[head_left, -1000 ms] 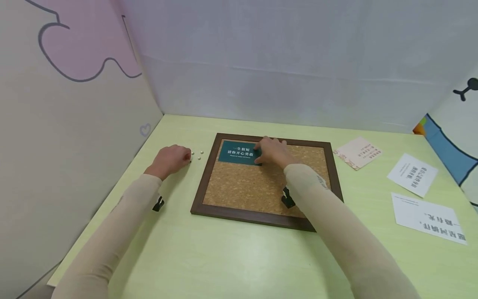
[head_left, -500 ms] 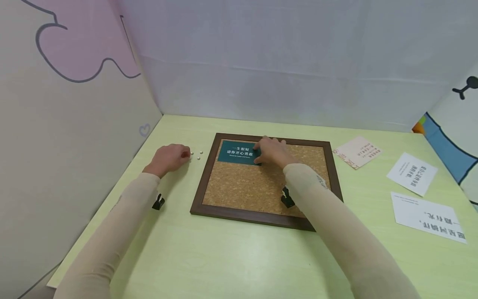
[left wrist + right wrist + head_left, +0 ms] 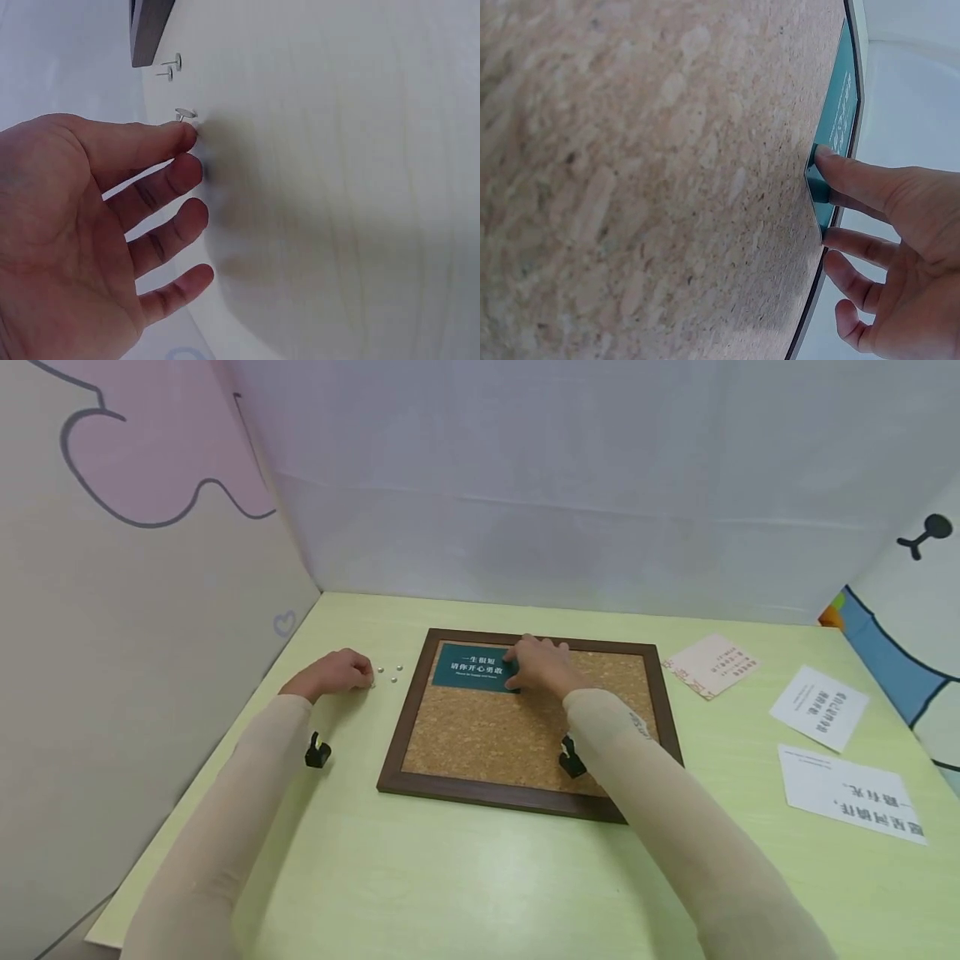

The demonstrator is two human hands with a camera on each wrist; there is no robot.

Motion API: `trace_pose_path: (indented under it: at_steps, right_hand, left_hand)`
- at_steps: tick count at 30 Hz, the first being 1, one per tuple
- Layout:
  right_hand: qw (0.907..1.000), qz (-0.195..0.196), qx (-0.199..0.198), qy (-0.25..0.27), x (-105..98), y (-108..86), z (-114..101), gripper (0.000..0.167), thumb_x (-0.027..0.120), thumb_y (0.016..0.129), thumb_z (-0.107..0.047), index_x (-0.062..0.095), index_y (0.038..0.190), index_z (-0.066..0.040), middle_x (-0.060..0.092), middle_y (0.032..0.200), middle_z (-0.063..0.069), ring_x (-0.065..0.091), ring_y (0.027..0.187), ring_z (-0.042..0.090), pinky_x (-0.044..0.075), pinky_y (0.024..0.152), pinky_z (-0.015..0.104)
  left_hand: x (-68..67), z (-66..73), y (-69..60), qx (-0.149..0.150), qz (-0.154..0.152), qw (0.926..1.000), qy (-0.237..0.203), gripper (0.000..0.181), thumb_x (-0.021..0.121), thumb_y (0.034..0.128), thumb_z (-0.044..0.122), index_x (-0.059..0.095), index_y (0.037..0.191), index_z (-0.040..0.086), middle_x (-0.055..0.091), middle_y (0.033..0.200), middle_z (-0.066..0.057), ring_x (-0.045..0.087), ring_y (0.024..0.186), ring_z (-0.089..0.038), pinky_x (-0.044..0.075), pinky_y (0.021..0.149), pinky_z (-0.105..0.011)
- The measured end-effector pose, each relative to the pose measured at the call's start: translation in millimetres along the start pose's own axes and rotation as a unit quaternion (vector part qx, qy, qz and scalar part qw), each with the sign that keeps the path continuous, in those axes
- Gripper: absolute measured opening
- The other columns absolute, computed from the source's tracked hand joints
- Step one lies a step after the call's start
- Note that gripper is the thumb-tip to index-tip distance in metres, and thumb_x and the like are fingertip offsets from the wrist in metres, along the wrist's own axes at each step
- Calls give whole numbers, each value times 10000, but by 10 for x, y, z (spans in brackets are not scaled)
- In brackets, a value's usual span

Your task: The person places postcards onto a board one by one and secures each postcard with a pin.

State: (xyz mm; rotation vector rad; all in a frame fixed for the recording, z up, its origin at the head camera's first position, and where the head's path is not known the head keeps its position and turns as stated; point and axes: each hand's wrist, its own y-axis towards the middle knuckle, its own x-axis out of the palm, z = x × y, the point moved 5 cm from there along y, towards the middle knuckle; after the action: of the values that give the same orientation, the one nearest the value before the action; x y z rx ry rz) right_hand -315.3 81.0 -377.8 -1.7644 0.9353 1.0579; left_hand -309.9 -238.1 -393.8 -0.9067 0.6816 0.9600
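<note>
My left hand [image 3: 336, 672] is beside the framed board. Thumb and index fingertips pinch low at the table around a small pale thumbtack, mostly hidden; other fingers are spread in the left wrist view. A thumbtack [image 3: 185, 113] shows right by the thumb tip, and two more thumbtacks [image 3: 169, 73] lie farther off. My right hand [image 3: 546, 665] holds the right end of a dark green card [image 3: 468, 668] with white lettering. The thumb [image 3: 840, 165] lies on one corner, and another fingertip touches the opposite corner. This card lies in the top left of the corkboard [image 3: 480, 739].
A brown wooden frame [image 3: 465, 791] surrounds the cork. Right of it lie a pink-patterned card [image 3: 712, 666], a white card [image 3: 820, 708] and a larger white card [image 3: 851, 795] on the pale table [image 3: 450, 877]. Walls stand at the back and sides.
The head view shifts slightly. My left fingertips draw a little left, away from the loose thumbtacks. The right hand and green card keep their places.
</note>
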Motion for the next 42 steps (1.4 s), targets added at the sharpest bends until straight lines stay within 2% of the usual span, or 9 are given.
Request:
trace_pose_path:
  at_steps: [5, 11, 17, 21, 26, 29, 33, 37, 42]
  right_hand:
    - [10000, 46, 23, -2, -27, -16, -21, 498, 704, 910, -318, 580, 1373, -180, 469, 1432, 73, 474, 1216, 332, 308, 956, 468]
    - [10000, -31, 48, 44, -19, -1, -21, 517, 716, 899, -327, 574, 1378, -193, 462, 1446, 73, 463, 1240, 347, 292, 998, 516]
    - [10000, 18, 67, 46, -22, -7, -39, 513, 717, 899, -322, 577, 1375, -192, 469, 1437, 74, 466, 1234, 344, 293, 998, 525]
    - [10000, 59, 65, 48, -35, -8, -48, 509, 719, 898, -320, 582, 1370, -188, 479, 1422, 74, 478, 1214, 338, 298, 987, 515]
    - [10000, 31, 41, 30, -52, -8, -54, 513, 719, 898, -321, 579, 1373, -189, 469, 1437, 79, 475, 1244, 354, 281, 1041, 562]
    - [10000, -9, 42, 7, -58, -7, -41, 517, 715, 901, -323, 573, 1379, -188, 453, 1451, 86, 467, 1258, 363, 270, 1057, 582]
    - [9999, -70, 75, -10, -48, -12, -19, 520, 707, 906, -333, 565, 1386, -194, 445, 1448, 85, 477, 1227, 351, 293, 1024, 544]
    - [9999, -77, 61, 57, -27, -28, -10, 517, 710, 905, -326, 568, 1384, -191, 449, 1446, 86, 490, 1212, 345, 293, 1021, 539]
    - [9999, -4, 21, 125, -13, -34, -14, 511, 717, 901, -310, 578, 1374, -179, 449, 1461, 92, 493, 1227, 354, 264, 1060, 578]
  left_hand:
    - [-41, 48, 9, -50, -209, 9998, -27, 136, 539, 916, 79, 611, 815, 23, 453, 664, 19, 410, 635, -145, 353, 633, -302]
    - [-65, 64, 24, -143, -589, 9981, 63, 181, 556, 933, 94, 599, 785, -2, 442, 617, 29, 389, 596, -121, 341, 627, -285]
    - [-88, 83, 20, -207, -598, 9979, 153, 181, 583, 925, 102, 639, 809, -25, 480, 625, 20, 399, 604, -118, 336, 616, -280]
    - [-96, 85, 1, -279, -451, 9985, 167, 161, 583, 918, 90, 632, 808, -17, 493, 647, 6, 403, 622, -128, 336, 614, -279]
    - [-91, 82, -30, -440, -236, 9985, 224, 154, 561, 916, 83, 628, 808, -4, 505, 677, -5, 425, 648, -145, 356, 621, -287]
    - [-73, 100, -33, -519, -139, 9979, 371, 243, 520, 923, 110, 583, 699, 40, 434, 599, 22, 377, 586, -134, 334, 591, -286]
    - [-32, 160, -45, -780, 15, 9952, 587, 382, 515, 947, 219, 488, 577, 128, 331, 519, 54, 307, 522, -122, 303, 540, -292]
    - [16, 218, -68, -1084, 268, 9897, 896, 359, 603, 927, 325, 559, 633, 123, 434, 555, 38, 409, 558, -148, 346, 534, -316]
    - [40, 285, -83, -1101, 626, 9830, 1329, 225, 685, 874, 284, 683, 778, 80, 577, 680, -17, 505, 643, -189, 388, 573, -346]
